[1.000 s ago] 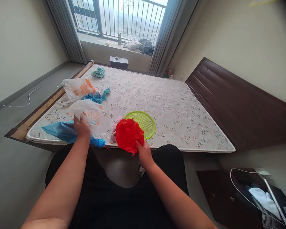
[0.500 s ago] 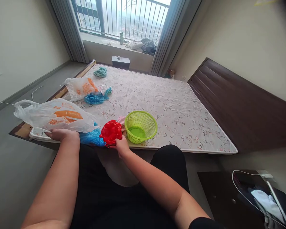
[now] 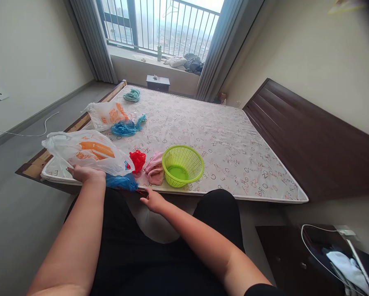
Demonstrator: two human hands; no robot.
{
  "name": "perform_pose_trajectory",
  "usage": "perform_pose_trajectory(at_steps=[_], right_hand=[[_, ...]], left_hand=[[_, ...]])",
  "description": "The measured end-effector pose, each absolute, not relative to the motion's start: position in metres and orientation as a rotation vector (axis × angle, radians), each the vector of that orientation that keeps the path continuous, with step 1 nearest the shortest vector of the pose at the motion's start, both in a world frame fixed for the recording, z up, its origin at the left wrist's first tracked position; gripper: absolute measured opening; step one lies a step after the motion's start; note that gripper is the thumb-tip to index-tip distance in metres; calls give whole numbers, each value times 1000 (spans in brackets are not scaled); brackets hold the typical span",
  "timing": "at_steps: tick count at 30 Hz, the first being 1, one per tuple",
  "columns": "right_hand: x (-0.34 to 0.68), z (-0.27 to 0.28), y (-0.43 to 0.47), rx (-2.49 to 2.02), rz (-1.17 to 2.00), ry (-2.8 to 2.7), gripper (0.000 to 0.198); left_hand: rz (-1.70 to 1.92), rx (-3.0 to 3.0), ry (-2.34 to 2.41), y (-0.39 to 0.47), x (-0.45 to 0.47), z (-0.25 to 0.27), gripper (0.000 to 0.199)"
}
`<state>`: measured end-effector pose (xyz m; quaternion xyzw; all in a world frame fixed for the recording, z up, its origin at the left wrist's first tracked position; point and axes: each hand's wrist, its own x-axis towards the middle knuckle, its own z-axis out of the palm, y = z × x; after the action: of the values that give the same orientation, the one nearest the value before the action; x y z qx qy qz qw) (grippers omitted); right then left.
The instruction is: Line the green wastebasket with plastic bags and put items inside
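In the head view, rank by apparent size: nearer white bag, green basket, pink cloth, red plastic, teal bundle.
1. Nearer white bag
2. Green basket
3. Pink cloth
Red plastic and teal bundle: unsure, since the bundle lies farther off.

One lime-green plastic basket [image 3: 183, 159] serves as landmark: left of it are one pink cloth bundle [image 3: 155, 169], one crumpled red bundle [image 3: 138, 160], two orange-printed white plastic bags [image 3: 93, 153] and two blue plastic bags [image 3: 123, 182]. Beyond it are two grey curtains [image 3: 92, 43].
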<state>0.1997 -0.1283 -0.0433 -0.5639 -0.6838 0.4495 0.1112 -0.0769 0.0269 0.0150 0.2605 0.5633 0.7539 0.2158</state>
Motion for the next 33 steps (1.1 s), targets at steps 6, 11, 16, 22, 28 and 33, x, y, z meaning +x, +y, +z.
perform_pose_trajectory(at_steps=[6, 11, 16, 22, 28, 33], right_hand=[[228, -42, -189, -1565, 1019, -2698, 46], [239, -18, -198, -1501, 995, -2678, 48], [258, -10, -202, -1470, 1086, -2693, 49], [294, -3, -207, -1562, 1234, -2508, 47], [308, 3, -209, -1689, 1236, -2406, 45], [301, -8, -207, -1596, 1312, -2426, 42]], left_hand=[[2138, 767, 1441, 32, -48, 22, 64], [1756, 1206, 1396, 28, 0, 3, 55], [958, 1695, 1500, 17, 38, -27, 54], [410, 1846, 1470, -1, 55, -40, 76], [541, 1832, 1522, -11, 53, -48, 65], [623, 1802, 1717, -15, 43, -58, 63]])
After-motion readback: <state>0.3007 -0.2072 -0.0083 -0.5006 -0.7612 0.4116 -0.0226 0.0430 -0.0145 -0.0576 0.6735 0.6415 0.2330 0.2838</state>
